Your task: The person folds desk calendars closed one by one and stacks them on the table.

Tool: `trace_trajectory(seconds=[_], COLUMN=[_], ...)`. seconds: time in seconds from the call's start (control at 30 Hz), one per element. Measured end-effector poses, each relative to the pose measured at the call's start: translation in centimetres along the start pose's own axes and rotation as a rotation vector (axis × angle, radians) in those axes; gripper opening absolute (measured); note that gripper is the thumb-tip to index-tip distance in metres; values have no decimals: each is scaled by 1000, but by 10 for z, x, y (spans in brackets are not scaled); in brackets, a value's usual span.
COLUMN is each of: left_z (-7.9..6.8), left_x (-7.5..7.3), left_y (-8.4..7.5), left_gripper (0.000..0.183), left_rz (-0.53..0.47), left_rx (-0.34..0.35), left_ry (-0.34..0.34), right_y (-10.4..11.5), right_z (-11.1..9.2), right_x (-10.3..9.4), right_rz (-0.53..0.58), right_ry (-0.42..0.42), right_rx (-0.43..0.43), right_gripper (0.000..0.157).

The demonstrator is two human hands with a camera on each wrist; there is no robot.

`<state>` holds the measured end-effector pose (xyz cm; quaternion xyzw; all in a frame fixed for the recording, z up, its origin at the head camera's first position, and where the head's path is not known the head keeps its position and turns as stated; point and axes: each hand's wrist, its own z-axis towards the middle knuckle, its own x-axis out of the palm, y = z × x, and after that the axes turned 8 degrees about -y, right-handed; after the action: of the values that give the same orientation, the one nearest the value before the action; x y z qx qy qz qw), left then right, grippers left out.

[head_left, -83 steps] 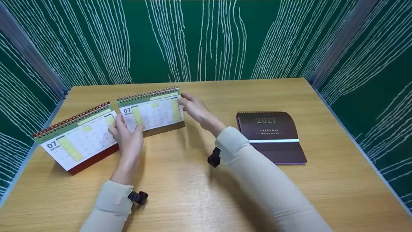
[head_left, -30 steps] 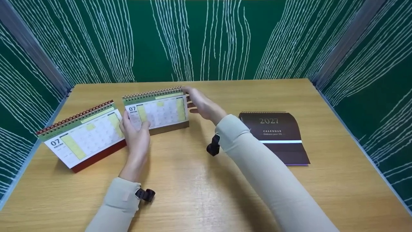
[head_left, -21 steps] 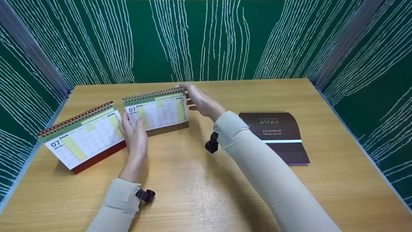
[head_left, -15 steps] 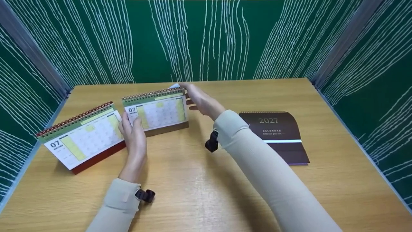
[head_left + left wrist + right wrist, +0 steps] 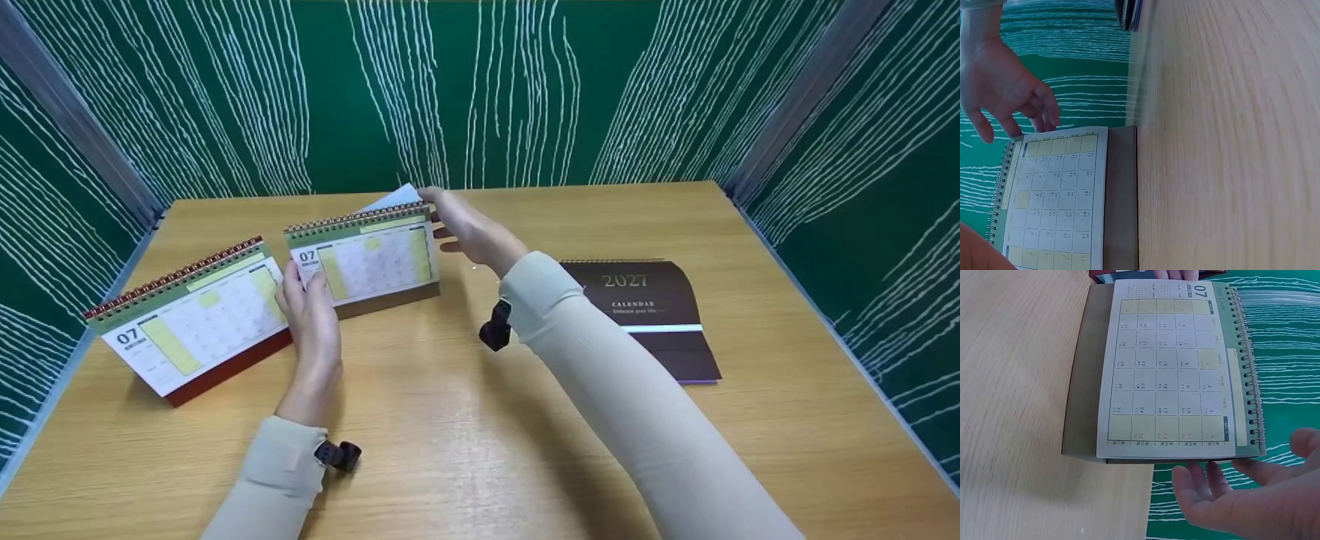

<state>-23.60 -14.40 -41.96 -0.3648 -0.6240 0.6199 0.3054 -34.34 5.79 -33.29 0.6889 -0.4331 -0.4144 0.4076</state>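
A spiral-bound desk calendar (image 5: 367, 259) showing month 07 stands like a tent on its brown base. My left hand (image 5: 313, 322) holds its left edge, with the thumb in front of the page. At its right edge is my right hand (image 5: 476, 232), fingers extended, some tips hidden behind the calendar. A white page (image 5: 397, 196) rises behind the spiral beside the right fingertips. The right wrist view shows the right hand (image 5: 1258, 495) palm up by the calendar's edge; whether it pinches the page is hidden. A second calendar (image 5: 202, 315) with a red base stands left of my left hand.
A closed dark brown 2027 calendar (image 5: 645, 300) stands to the right, partly behind my right sleeve. All of them are on a wooden table (image 5: 420, 435). Green walls (image 5: 510, 90) with white lines enclose its back and sides.
My right hand has gone from the calendar's front right edge up to its top corner. A white page has come up behind the spiral. The left hand stays at the left edge.
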Motion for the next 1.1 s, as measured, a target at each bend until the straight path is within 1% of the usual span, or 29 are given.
trace_trajectory(seconds=[0.1,0.43,0.67,1.1], left_z=[0,1,0,-1], left_x=[-1,0,-1,-1], left_y=[0,-1,-2,-3], left_gripper=[71,71,68,68], left_rz=[-7,-9,-14,1], left_rx=[0,-5,-1,9], left_ry=[4,19,35,18], right_y=[1,4,6,10], right_z=[-1,-4,-8,-18], right_x=[-1,-4,-8,-11], right_rz=[-12,10,-23,-75], right_ry=[-3,-6,7,-5], right_rx=[-8,-60,-114,-190], right_gripper=[57,59,60,56])
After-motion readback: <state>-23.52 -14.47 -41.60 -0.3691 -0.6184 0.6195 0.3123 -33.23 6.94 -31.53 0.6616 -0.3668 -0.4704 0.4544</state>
